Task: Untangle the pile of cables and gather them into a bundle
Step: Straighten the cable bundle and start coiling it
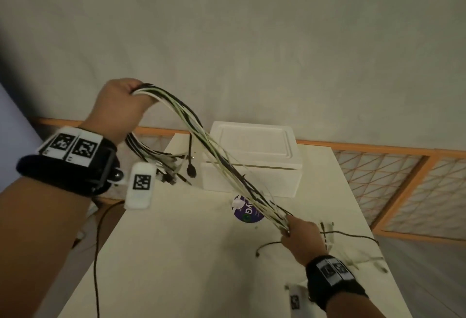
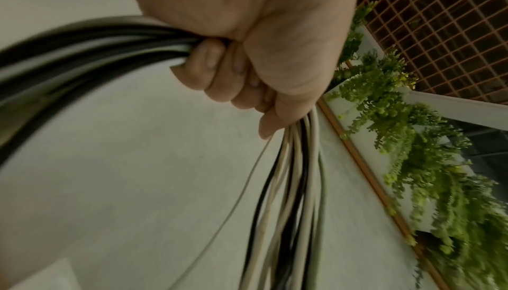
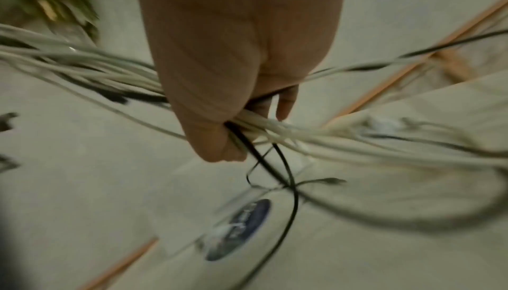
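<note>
The right hand (image 1: 301, 235), low over the tabletop (image 1: 176, 254), had its fingers (image 3: 286, 101) curled round the lower run of the cables (image 1: 201, 136). To do this well, it probably needed to slide along while gripping lightly, so trailing plugs came free without snagging. Farther up, the left hand (image 1: 121, 108) clenched the raised end. The black and white cables stretched between both hands, mostly parallel, ends dangling.

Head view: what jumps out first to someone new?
The bundle of black and white cables, stretched in an arc between the raised left hand and the lower right hand, above the table. Behind it stands a white foam box; a round purple sticker lies under the strands.
</note>
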`<state>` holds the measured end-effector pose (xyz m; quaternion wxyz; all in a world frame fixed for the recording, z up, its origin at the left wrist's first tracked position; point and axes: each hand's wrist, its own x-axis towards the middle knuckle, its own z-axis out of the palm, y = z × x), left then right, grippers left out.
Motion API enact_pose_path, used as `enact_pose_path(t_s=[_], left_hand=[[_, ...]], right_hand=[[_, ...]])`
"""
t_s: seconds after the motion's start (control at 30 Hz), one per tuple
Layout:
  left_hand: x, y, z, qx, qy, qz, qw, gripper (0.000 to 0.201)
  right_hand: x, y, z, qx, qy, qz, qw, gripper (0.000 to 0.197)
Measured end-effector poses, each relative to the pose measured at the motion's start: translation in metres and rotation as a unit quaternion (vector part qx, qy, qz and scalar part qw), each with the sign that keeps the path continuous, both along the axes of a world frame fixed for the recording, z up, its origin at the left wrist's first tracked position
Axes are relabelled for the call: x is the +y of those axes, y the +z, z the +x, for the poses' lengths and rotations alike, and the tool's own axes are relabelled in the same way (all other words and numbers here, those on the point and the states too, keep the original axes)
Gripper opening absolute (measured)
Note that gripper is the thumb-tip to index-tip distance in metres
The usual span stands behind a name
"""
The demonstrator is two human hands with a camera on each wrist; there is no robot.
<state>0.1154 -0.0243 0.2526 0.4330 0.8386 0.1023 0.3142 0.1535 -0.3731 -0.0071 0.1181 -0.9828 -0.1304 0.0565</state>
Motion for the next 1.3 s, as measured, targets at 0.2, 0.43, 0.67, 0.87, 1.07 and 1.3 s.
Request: enact_pose_path(t_s=[0.2, 0.43, 0.67, 0.87, 1.07, 1.3], left_hand=[[0.015, 0.015, 0.015, -0.039, -0.007, -0.149, 0.988, 0.014], [-0.021, -0.014, 0.043, 0.041, -0.051, -0.107, 0.992, 0.023], [-0.063, -0.025, 0.050, 0.033, -0.109, -0.062, 0.992, 0.029], [-0.042, -0.007, 0.045, -0.012, -0.109, -0.100, 0.989, 0.021], [-0.025, -0.032, 0.038, 0.028, -0.093, 0.018, 0.995, 0.028], [-0.033, -0.052, 0.043, 0.053, -0.089, -0.144, 0.984, 0.031]], right_hand=[[-0.099, -0.059, 0.001, 0.069, -0.223, -0.088, 0.968, 0.020], [-0.070, 0.036, 0.027, 0.247, -0.101, 0.047, 0.963, 0.124], [0.057, 0.127, 0.019, -0.043, 0.096, 0.304, 0.947, 0.056], [0.051, 0.028, 0.020, 0.129, 0.033, 0.119, 0.984, 0.006], [-0.005, -0.012, 0.023, 0.143, -0.076, 0.037, 0.986, 0.012], [-0.032, 0.007, 0.014, 0.138, -0.197, 0.324, 0.915, 0.063]])
